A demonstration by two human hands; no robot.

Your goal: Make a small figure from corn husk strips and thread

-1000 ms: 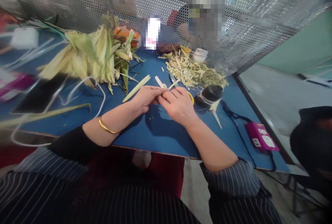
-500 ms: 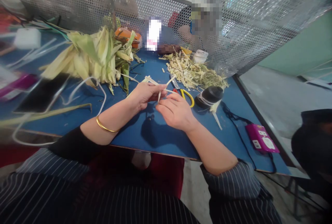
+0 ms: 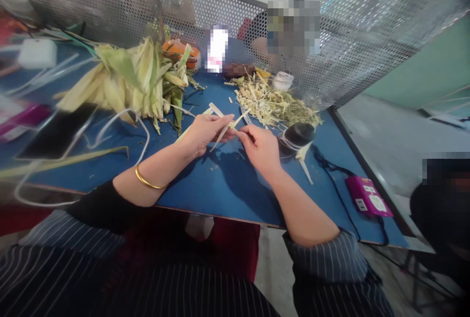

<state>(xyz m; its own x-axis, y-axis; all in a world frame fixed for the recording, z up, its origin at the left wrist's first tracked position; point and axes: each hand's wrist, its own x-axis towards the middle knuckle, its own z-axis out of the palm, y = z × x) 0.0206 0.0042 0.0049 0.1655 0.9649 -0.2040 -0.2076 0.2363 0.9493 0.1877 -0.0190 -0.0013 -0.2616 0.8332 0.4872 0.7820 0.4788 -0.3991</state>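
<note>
My left hand (image 3: 209, 133), with a gold bangle on its wrist, pinches several narrow pale strips of corn husk (image 3: 219, 138) that cross and fold over one another between thumb and fingers. Loose strip ends stick out above and below the fingertips. My right hand (image 3: 261, 153) is closed just to the right, its thumb and forefinger on the end of one strip. Behind the right hand the blades of a pair of scissors (image 3: 246, 115) show; their handles are hidden. A black spool (image 3: 298, 135) wound with pale thread stands right of this hand.
A bundle of corn husks (image 3: 135, 79) lies at the back left, near a dark phone (image 3: 57, 133) and a white cable (image 3: 150, 135). Husk scraps (image 3: 271, 101) are heaped at the back. A purple power box (image 3: 369, 197) sits at the right edge. Perforated metal screens (image 3: 227, 1) stand behind.
My right hand has shifted right, away from my left fingers, and now covers the scissors' yellow handles. The strip ends in my left hand lie at a different angle.
</note>
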